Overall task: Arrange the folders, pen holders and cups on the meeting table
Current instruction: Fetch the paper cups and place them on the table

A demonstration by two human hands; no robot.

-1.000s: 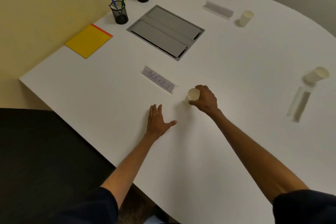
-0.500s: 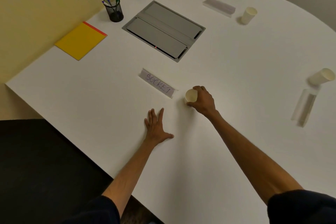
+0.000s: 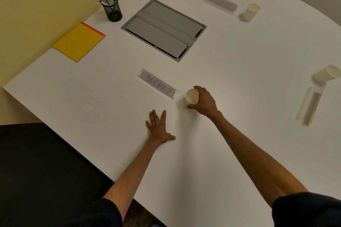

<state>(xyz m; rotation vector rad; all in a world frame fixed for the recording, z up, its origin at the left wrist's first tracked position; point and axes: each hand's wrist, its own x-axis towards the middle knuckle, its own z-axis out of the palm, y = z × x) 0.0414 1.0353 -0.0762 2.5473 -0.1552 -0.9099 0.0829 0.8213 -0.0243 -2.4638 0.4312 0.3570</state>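
Our left hand (image 3: 159,128) lies flat, fingers spread, on the white meeting table (image 3: 203,162); just beyond, our right hand (image 3: 204,102) grips a small white paper cup (image 3: 191,96) beside the clear nameplate marked SOCKET (image 3: 159,84); farther off sit a yellow folder (image 3: 79,41) and a black mesh pen holder (image 3: 112,9)

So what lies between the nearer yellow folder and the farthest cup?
Between folder and far cup sits the grey hatch recessed in the table; the head view shows it.
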